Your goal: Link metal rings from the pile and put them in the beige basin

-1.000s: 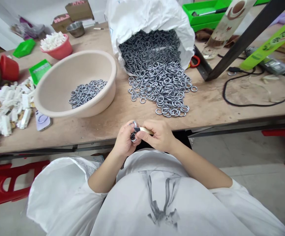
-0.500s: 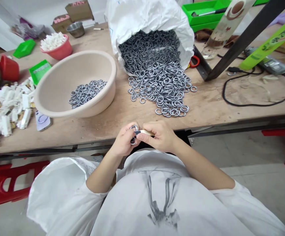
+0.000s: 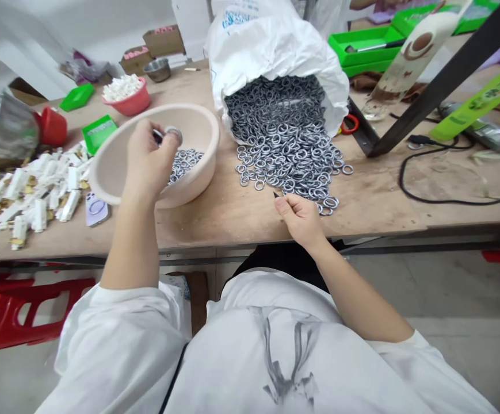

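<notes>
My left hand point(image 3: 148, 161) is over the beige basin point(image 3: 209, 132), its fingers closed on metal rings point(image 3: 174, 135); how many it holds is hidden. Below it, a layer of grey rings point(image 3: 184, 164) lies on the basin's floor. At the front of the table my right hand point(image 3: 304, 221) is closed around a small knife point(image 3: 276, 195), of which just the dark tip shows. Beside that hand, a heap of rings point(image 3: 295, 158) spills from the mouth of a white sack point(image 3: 275, 52) lying on its side.
White plastic parts point(image 3: 38, 195) and a phone point(image 3: 96, 209) lie left of the basin. A red bowl point(image 3: 140, 100) of white pieces stands behind it. On the right are a dark metal bar point(image 3: 431, 86), a black cable point(image 3: 405, 181) and red-handled scissors point(image 3: 350, 123).
My hands have parted. The left one has moved up and left over the basin with rings in it, while the right has shifted slightly right and up with the knife. The view has turned slightly.
</notes>
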`<state>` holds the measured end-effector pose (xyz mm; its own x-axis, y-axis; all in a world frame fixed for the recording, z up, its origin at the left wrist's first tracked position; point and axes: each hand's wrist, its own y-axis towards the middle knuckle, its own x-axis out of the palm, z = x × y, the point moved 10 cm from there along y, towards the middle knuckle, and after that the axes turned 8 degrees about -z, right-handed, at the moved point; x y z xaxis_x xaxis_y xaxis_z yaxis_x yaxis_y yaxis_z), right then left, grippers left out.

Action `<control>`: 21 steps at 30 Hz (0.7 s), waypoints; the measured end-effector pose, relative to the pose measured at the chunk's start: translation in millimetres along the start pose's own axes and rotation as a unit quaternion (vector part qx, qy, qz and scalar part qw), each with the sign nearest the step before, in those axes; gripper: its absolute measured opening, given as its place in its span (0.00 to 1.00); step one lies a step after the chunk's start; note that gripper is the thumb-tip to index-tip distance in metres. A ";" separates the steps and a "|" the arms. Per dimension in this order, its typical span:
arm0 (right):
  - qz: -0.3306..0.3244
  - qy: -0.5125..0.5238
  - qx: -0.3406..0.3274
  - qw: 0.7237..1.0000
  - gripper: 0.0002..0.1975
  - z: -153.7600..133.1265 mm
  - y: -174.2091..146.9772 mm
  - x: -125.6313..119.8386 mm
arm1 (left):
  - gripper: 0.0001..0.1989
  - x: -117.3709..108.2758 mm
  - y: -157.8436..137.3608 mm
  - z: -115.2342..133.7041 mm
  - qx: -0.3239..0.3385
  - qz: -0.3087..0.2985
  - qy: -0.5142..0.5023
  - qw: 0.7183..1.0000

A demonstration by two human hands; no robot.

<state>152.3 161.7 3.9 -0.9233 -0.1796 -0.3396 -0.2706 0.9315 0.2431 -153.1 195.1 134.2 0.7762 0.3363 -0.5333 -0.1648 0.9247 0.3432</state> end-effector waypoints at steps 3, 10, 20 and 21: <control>0.025 -0.051 -0.010 0.998 0.24 5.4 1.6 -10.0 | 0.17 5.2 24.8 -31.1 -0.086 -0.128 0.313 0.937; 0.063 -0.132 -0.074 0.986 0.20 4.6 -4.0 -23.3 | 0.17 9.6 -13.5 18.1 0.008 -0.075 0.342 0.937; 0.024 -0.183 -0.096 0.978 0.19 0.8 -6.5 -14.7 | 0.36 219.9 17.2 -28.4 0.013 -0.308 0.276 0.911; 0.022 -0.186 -0.098 0.977 0.19 0.2 -6.9 -14.1 | 0.37 226.8 25.9 -42.3 -0.028 -0.310 0.274 0.910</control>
<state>167.3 157.9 6.9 -0.7820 0.0201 -0.6229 -0.3138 0.8509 0.4214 -7.0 302.9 -10.5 0.3127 -0.2284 -0.9220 0.1573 0.9697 -0.1869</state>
